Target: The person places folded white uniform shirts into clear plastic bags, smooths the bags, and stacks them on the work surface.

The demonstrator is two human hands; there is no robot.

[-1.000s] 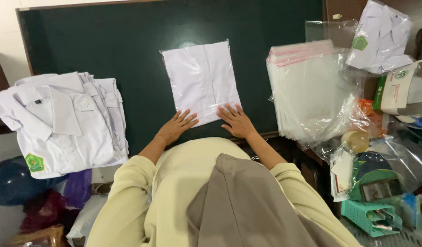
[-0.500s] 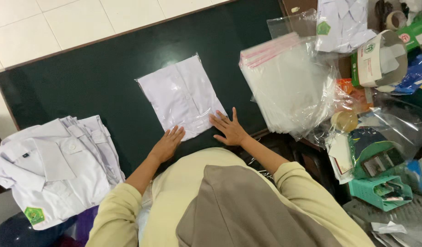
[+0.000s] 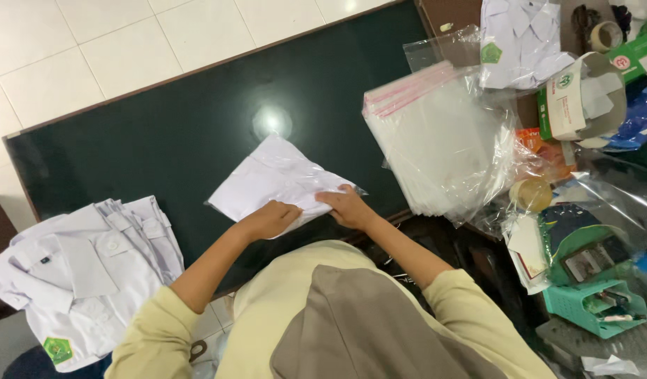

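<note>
Dark green tabletop (image 3: 162,133) — wide bare room toward its far edge. Stack of clear bags (image 3: 443,137) lies right, white shirt pile (image 3: 84,274) overhangs the left near edge. Folded white shirt (image 3: 278,184) lies centre-near — left hand (image 3: 271,219) and right hand (image 3: 348,207) both grip its near edge.

My left hand (image 3: 271,219) and right hand (image 3: 348,207) press on a folded white shirt (image 3: 271,184) on the dark tabletop (image 3: 162,133). Clear bags (image 3: 443,140) lie to my right, stacked shirts (image 3: 84,267) to my left.
</note>
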